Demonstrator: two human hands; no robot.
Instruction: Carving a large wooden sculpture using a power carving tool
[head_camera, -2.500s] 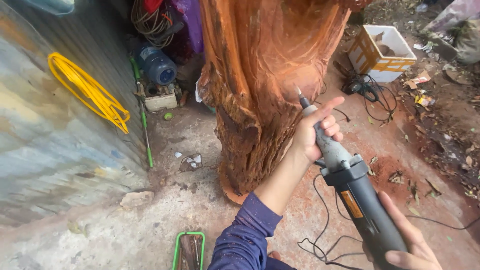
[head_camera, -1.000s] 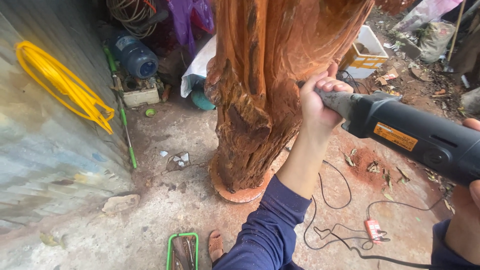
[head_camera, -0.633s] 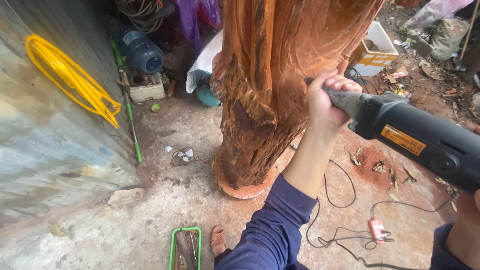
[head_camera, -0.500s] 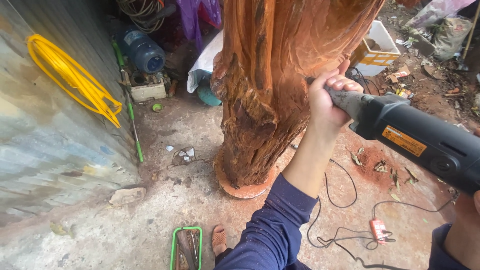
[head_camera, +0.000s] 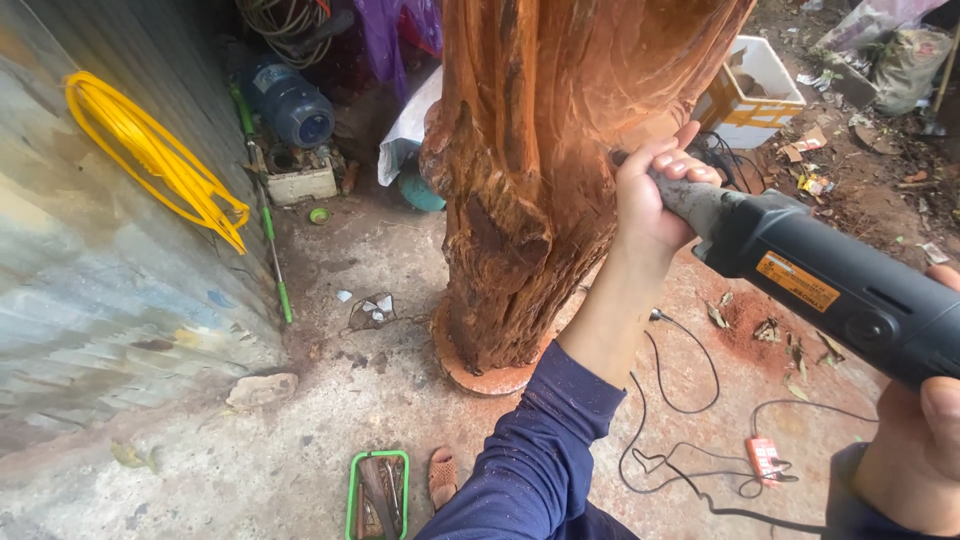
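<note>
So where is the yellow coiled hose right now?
The yellow coiled hose hangs on the corrugated metal wall at the head view's upper left, left of the green-handled tool and the carved trunk.

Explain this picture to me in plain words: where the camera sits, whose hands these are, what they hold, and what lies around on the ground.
The camera is worn on a person's head and looks down, so both arms belong to the wearer. The left hand grips the narrow front neck of a black power grinder, pressed close to a tall carved orange-brown tree trunk. The right hand supports the tool's rear end. The tool's tip is hidden behind the left hand. On the concrete ground lie a black cable, a green-framed tool and reddish wood dust. A yellow hose hangs on the metal wall at the left; a white box sits behind the trunk.
</note>
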